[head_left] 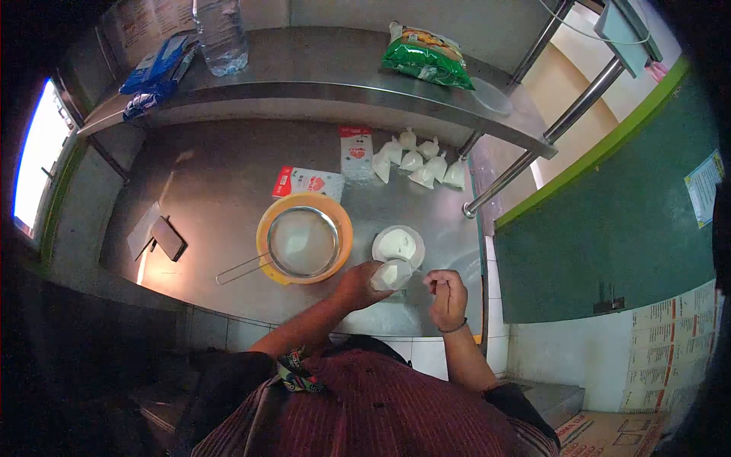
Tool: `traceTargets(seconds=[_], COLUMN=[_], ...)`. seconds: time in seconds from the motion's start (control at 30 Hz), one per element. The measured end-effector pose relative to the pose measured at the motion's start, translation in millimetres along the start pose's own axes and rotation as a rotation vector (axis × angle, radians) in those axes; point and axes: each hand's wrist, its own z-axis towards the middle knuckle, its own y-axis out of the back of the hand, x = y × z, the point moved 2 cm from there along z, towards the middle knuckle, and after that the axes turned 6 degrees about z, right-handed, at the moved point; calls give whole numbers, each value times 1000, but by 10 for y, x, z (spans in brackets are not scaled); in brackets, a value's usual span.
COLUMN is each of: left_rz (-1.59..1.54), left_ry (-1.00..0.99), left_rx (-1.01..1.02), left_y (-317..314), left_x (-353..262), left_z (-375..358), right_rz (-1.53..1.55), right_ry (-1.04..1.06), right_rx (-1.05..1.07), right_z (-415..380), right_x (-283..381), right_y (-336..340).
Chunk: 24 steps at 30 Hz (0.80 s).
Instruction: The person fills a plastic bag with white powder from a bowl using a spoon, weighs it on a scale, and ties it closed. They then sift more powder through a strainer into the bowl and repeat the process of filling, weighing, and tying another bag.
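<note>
My left hand (359, 286) is closed around a small clear plastic bag (390, 276) with white powder in it. Just right of the bag's mouth is my right hand (446, 298), its fingers curled together in a pinch. What they hold, if anything, is too small to make out. Directly beyond the bag stands a small round bowl (376, 247) of white powder (399, 244). To the left, a wire strainer (303, 241) with a long handle rests across an orange bowl (346, 221).
Several tied bags of white powder (426, 169) sit at the back right, beside two red-and-white packets (355, 152) (308, 183). A phone on a stand (168, 238) is at left. The overhead shelf (320, 91) carries a water bottle (221, 42), a green packet (428, 57) and blue packets (158, 65).
</note>
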Motion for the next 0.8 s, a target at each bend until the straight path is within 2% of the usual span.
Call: traceTargets(seconds=[0.1, 0.23, 0.43, 0.5, 0.7, 0.8], left_rz=[9, -57, -62, -72, -2, -23], left_ry=[19, -41, -81, -96, -152, -149], left_rx=[23, 18, 64, 68, 108, 159], left_y=[22, 124, 340, 408, 611, 673], left_x=[42, 39, -34, -60, -125, -142], left_z=[-5, -33, -77, -108, -172, -184], right_rz=[14, -52, -24, -68, -81, -78], right_ry=[72, 60, 136, 54, 104, 36], right_rx=[-27, 25, -120, -69, -208, -162], right_z=[-19, -74, -150, -170, -267, -279], right_x=[78, 190, 342, 432, 547, 614], right_y=[-54, -163, -331, -360, -449, -489])
